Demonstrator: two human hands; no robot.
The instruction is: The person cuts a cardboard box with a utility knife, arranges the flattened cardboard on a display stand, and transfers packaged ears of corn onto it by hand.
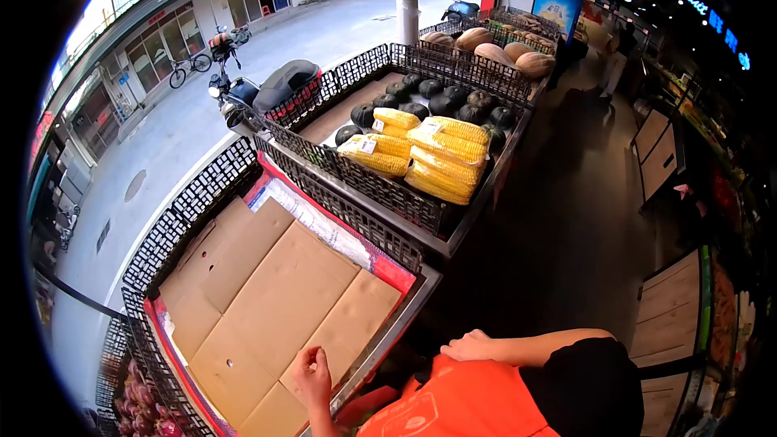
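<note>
My left hand (pixel 311 371) hovers over or rests on the flat brown cardboard (pixel 279 295); I cannot tell whether it touches. Its fingers are curled in, and nothing shows in them. My right hand (pixel 469 346) is held close to the front of the orange apron (pixel 469 400). The fingers of that hand are bent, and their tips are hidden, so what they hold, if anything, does not show. Around the cardboard runs a bin of black plastic lattice (pixel 202 186), with red and white lining sheets at its edges.
Beyond stands a bin with packed yellow corn (pixel 445 150) and dark green pumpkins (pixel 453 97). Tan pumpkins (pixel 494 53) lie farther back. Red onions (pixel 142 405) are at lower left. A scooter (pixel 271 93) is parked streetside. A dark aisle and wooden stands (pixel 672 307) lie right.
</note>
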